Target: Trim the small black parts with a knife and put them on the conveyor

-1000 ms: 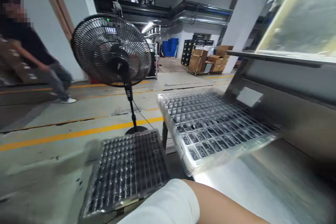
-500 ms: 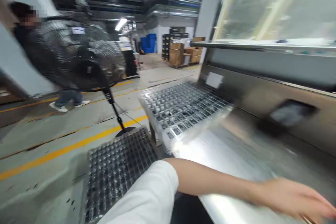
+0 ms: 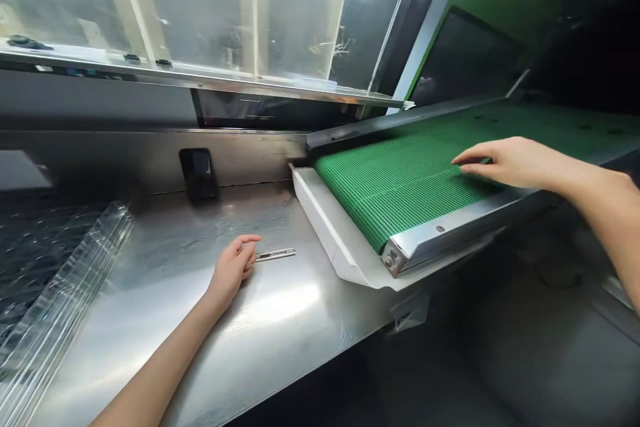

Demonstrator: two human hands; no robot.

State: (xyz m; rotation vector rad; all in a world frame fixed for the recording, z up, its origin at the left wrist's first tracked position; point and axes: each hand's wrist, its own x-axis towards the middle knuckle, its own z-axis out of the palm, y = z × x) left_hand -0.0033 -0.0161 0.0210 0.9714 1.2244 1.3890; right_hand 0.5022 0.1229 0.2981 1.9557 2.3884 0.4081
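Observation:
My left hand point(image 3: 234, 268) is closed around a slim, silvery metal tool point(image 3: 277, 254) that looks like tweezers. The tool's free end points right, low over the steel worktop point(image 3: 280, 320). Out to the right, my right hand point(image 3: 505, 160) hovers above the green mesh conveyor belt point(image 3: 400, 180). Its fingers stretch leftward, slightly bent, with a small gap to the thumb and nothing visible between them.
Clear plastic trays point(image 3: 75, 300) are stacked at the left. A dark phone-like device point(image 3: 199, 173) leans against the back panel. A white chute point(image 3: 340, 247) borders the belt's end, beside its metal side rail point(image 3: 445, 227). Above runs a shelf edge point(image 3: 220, 83) with transparent panels.
The view has swung right, from the fan and tray stacks to the conveyor. My right hand has come into view over the belt, while the left arm now reaches across the worktop.

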